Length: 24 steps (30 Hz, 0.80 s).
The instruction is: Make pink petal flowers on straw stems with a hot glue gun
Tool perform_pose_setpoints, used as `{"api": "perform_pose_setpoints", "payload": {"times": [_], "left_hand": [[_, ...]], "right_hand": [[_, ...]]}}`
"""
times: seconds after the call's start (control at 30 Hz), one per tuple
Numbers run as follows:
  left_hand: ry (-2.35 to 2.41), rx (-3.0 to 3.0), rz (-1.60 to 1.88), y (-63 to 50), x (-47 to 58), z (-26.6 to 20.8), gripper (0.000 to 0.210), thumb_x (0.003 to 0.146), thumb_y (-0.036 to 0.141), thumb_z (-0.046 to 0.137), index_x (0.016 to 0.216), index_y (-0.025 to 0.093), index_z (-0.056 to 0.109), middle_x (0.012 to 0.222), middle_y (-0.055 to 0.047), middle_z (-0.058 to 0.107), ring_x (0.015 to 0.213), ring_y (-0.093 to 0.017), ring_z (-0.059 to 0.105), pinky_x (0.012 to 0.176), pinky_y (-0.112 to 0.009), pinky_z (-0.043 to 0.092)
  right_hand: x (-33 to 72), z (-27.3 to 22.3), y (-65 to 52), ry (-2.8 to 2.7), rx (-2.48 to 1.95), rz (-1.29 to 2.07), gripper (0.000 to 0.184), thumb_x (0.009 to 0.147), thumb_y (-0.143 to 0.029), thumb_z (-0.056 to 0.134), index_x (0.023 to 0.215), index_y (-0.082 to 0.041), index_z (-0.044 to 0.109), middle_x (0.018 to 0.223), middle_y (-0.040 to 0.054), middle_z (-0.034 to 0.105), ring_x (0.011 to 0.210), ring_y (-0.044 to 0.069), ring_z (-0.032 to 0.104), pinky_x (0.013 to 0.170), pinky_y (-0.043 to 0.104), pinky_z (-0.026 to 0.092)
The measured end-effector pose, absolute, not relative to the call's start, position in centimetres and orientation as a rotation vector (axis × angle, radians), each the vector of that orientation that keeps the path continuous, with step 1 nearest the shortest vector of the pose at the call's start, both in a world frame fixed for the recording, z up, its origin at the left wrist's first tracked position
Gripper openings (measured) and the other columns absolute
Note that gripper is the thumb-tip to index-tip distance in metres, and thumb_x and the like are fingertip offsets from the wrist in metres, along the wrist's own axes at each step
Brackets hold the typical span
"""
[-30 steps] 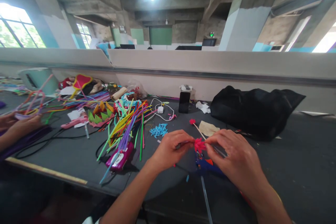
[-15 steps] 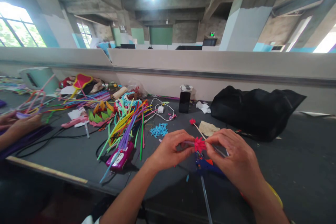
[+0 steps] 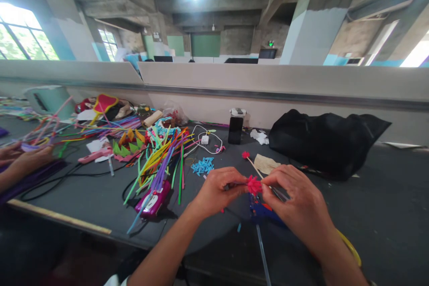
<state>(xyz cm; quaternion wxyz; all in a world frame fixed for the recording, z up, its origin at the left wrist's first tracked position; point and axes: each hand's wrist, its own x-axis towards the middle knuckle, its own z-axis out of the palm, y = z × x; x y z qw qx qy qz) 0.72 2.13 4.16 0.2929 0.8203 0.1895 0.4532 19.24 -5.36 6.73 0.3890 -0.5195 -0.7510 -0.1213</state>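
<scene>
Between my two hands is a pinkish-red pipe-cleaner flower (image 3: 254, 185) with short fuzzy petals. My left hand (image 3: 219, 190) pinches it from the left side. From the right, the thumb and forefinger of my right hand (image 3: 296, 199) are closed on its petals. Below the flower lies a blue tool (image 3: 263, 211), partly hidden by my right hand, that looks like a glue gun. A clear stick (image 3: 263, 252) extends from under it toward the front edge. Just behind my hands, a thin pale stem carries a small red pompom-like head (image 3: 246, 155).
Many coloured pipe cleaners (image 3: 164, 156) lie over a purple device (image 3: 154, 201) on the left. Blue pieces (image 3: 203, 166) form a pile near the middle. A phone (image 3: 235, 130) stands behind, beside a black bag (image 3: 325, 143). Another person's hands (image 3: 31, 161) work at far left.
My left fingers have moved slightly inward against the flower, and its petals look more bunched. The other person's hands have barely shifted.
</scene>
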Motion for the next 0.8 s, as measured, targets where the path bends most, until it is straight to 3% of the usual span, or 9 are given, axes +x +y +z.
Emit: {"api": "perform_pose_setpoints", "payload": {"times": [0.3,0.5,0.8], "left_hand": [[0.515,2.114,1.19,2.3,0.7,4.1,0.015,0.081,0.031,0.072,0.082,0.016,0.074,0.072,-0.005,0.069,0.065,-0.013,0.06,0.061,-0.023,0.043],[0.535,1.62,1.073,2.3,0.6,4.0,0.019,0.07,0.031,0.081,0.078,0.015,0.074,0.072,-0.003,0.068,0.064,-0.011,0.058,0.058,-0.021,0.043],[0.466,1.154,1.004,1.8,1.6,3.3,0.025,0.058,0.03,0.089,0.068,0.014,0.072,0.064,0.0,0.066,0.06,-0.01,0.058,0.062,-0.023,0.046]], "right_hand": [[19.4,6.9,-5.5,-1.878,-1.37,-0.207,0.014,0.087,-0.022,0.055,0.076,-0.023,0.062,0.078,0.0014,0.064,0.08,0.018,0.061,0.076,0.033,0.045],[19.7,7.7,-6.1,-1.753,-1.372,0.038,0.009,0.087,-0.026,0.059,0.088,-0.026,0.067,0.085,-0.0011,0.067,0.071,0.014,0.061,0.066,0.025,0.049],[18.9,7.7,-6.0,-1.721,-1.276,0.138,0.011,0.087,-0.026,0.059,0.09,-0.027,0.07,0.087,-0.0003,0.069,0.074,0.014,0.062,0.066,0.025,0.05]]}}
